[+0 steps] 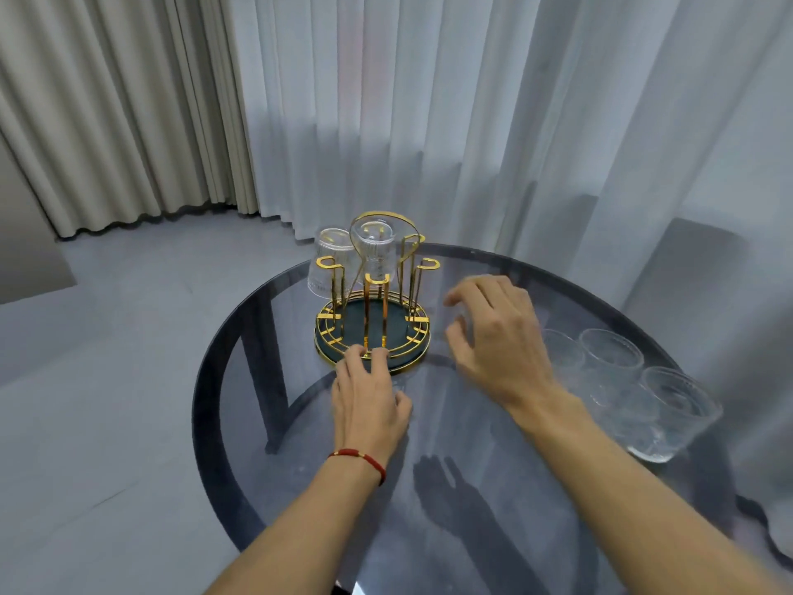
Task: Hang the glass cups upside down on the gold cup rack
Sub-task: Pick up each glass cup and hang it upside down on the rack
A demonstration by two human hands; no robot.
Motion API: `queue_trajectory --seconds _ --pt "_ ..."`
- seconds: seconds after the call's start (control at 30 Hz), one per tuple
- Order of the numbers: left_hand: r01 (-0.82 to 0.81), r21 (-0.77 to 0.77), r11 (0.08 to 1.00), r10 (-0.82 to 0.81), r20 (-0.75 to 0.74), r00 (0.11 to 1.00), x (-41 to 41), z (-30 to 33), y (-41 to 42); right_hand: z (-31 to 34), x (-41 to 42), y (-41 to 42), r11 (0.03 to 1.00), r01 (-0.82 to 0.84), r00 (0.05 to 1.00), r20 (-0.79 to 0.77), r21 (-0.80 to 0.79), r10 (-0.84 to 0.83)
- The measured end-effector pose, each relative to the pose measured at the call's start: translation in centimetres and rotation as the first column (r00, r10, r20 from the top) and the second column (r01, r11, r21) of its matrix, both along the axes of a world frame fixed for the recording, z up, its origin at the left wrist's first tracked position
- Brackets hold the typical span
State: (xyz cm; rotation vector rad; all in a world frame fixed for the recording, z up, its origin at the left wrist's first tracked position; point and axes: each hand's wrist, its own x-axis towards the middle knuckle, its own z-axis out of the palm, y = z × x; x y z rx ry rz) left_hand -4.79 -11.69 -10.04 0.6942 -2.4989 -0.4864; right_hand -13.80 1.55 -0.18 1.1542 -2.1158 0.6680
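Observation:
The gold cup rack [372,313] stands on a dark round tray near the far side of the glass table. Two glass cups hang upside down on it: one [329,261] at the left, one [377,246] at the back centre. Several more glass cups stand upright at the right, among them a near one [669,412] and a far one [611,352]. My left hand [369,392] rests its fingertips on the tray's front rim and holds nothing. My right hand [497,332] hovers just right of the rack, fingers spread and curled, empty.
The round smoked-glass table [472,487] has dark legs showing through it. White sheer curtains [472,122] hang close behind the table and beige curtains [107,100] at the left. Grey floor [107,358] lies to the left.

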Motion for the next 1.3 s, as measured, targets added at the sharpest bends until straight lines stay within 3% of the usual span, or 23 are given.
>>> queue_trajectory --seconds 0.1,0.17,0.23,0.37,0.6,0.7,0.73,0.77,0.87,1.0,1.1,1.2,1.3 --pt "0.102 -0.005 0.995 -0.102 -0.091 0.991 -0.3 1.1 2.5 -2.7 0.2 4.4 0.965 0.243 0.967 0.060 0.097 -0.249" --pt "0.157 0.048 0.986 -0.150 -0.132 0.980 -0.4 1.5 3.9 -3.6 -0.3 6.1 0.865 0.419 0.883 0.100 0.275 -0.459" --pt "0.197 0.143 0.970 -0.175 -0.148 0.973 -0.5 1.6 4.8 -3.9 -0.9 7.3 0.743 0.491 0.785 0.140 0.454 -0.604" --pt "0.208 0.305 0.929 -0.178 -0.124 0.976 -0.5 1.8 5.0 -4.6 -2.1 7.9 0.628 0.510 0.726 0.098 0.587 -0.681" --pt "0.171 0.353 0.920 -0.159 -0.064 0.985 -0.4 1.8 4.8 -4.1 -3.4 6.8 0.629 0.525 0.716 0.102 0.573 -0.690" --pt "0.179 0.366 0.913 -0.165 -0.072 0.984 -0.4 2.1 4.9 -4.1 -3.8 7.1 0.668 0.502 0.745 0.116 0.549 -0.656" --pt "0.183 0.443 0.877 -0.162 -0.084 0.983 -0.5 2.3 4.9 -4.0 -3.8 7.2 0.687 0.492 0.762 0.118 0.535 -0.637" --pt "0.191 0.574 0.796 -0.157 -0.107 0.982 -0.5 2.6 4.9 -4.0 -3.8 7.3 0.709 0.477 0.781 0.120 0.520 -0.613" --pt "0.230 0.882 0.412 -0.166 -0.175 0.970 -0.4 3.6 5.2 -3.9 -3.1 7.0 0.791 0.409 0.853 0.117 0.454 -0.508" --pt "0.308 0.929 0.206 -0.221 -0.262 0.939 -0.3 4.2 5.5 -4.1 -0.4 5.7 0.923 0.145 0.934 0.259 0.356 -0.246" --pt "0.375 0.916 0.145 -0.249 -0.333 0.909 0.1 4.7 5.2 -4.0 1.0 5.0 0.957 -0.039 0.936 0.345 0.287 -0.065" --pt "0.391 0.915 0.097 -0.250 -0.358 0.900 0.6 5.3 4.8 -3.8 1.5 4.7 0.941 -0.128 0.964 0.262 0.313 0.044" --pt "0.404 0.907 0.118 -0.230 -0.371 0.900 1.0 5.5 4.8 -3.7 2.3 4.2 0.925 -0.218 0.965 0.211 0.313 0.156"
